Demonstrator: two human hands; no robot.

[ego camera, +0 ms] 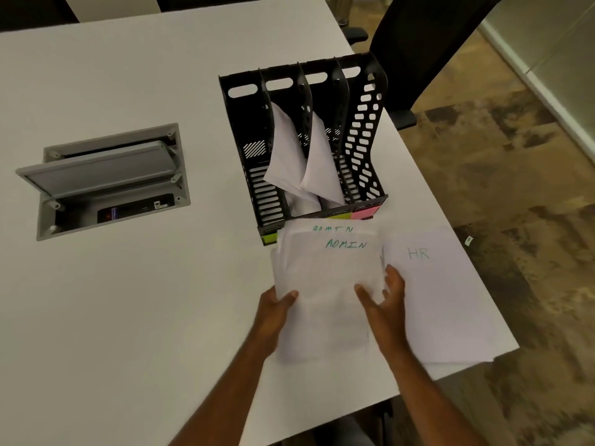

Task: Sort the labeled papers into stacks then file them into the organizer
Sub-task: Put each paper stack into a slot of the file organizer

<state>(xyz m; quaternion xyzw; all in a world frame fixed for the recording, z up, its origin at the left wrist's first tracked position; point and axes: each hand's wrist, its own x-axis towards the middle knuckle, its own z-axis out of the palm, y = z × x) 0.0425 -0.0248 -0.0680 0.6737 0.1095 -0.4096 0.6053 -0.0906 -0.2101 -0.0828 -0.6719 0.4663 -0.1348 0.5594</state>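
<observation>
A stack of white papers marked ADMIN [325,275] lies in front of the black organizer [363,130]. My left hand [273,312] grips the stack's left edge, thumb on top. At the stack's right edge is my right hand [384,300], its thumb on the sheet and its fingers curled round the side. A second stack marked HR [444,294] lies flat to the right, near the table's corner. The organizer's two middle slots hold white papers [289,156] that lean over. Coloured labels [354,215] run along its front lip.
The white table [128,317] has an open grey cable hatch [106,178] at the left. A black office chair [415,43] stands behind the organizer. The table's right edge runs close to the HR stack, with patterned floor [515,156] beyond.
</observation>
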